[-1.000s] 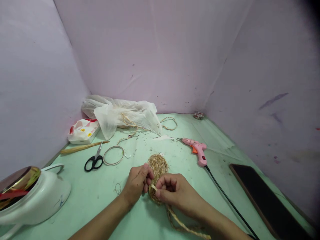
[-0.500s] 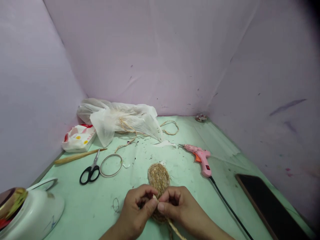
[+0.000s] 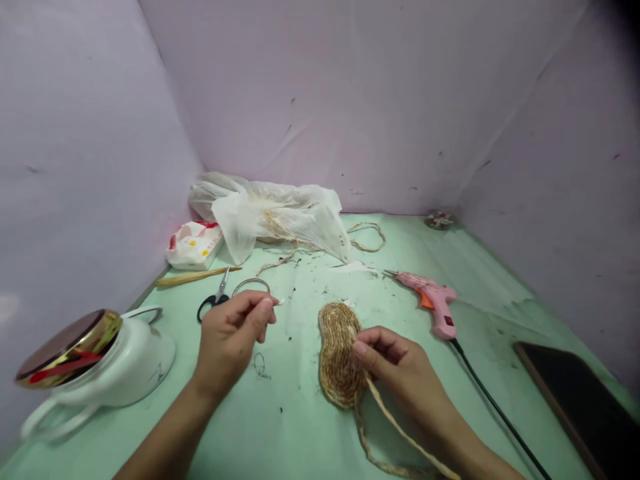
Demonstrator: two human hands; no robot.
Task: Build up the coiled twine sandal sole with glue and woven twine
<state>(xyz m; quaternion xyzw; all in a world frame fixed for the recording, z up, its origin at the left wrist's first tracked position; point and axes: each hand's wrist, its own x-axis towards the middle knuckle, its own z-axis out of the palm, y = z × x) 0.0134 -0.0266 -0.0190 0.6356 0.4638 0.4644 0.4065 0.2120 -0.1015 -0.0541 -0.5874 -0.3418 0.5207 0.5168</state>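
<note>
A coiled straw sole shape (image 3: 341, 357) lies on the green tabletop, wider at its two rounded ends. My right hand (image 3: 395, 360) pinches the light end of a straw cord at the sole's right edge. From there the cord (image 3: 395, 420) trails down toward the bottom right, beside a second strand. Raised to the left of the sole, my left hand (image 3: 237, 333) has thumb and forefinger pressed together; anything between them is too small to name. It is off the sole and partly covers the scissors (image 3: 214, 303) and a metal ring (image 3: 251, 283).
A pink glue gun (image 3: 435, 303) with a black cable lies to the right, near a dark phone (image 3: 575, 400). A white pot (image 3: 125, 363) with a gold lid stands at the left. Behind are a plastic bag (image 3: 280, 213), a small box (image 3: 195, 247) and a straw bundle (image 3: 190, 277).
My left hand has left the sole and moved up and left. My right hand remains at the cord on the sole's right edge. The camera view has shifted, showing more of the pot.
</note>
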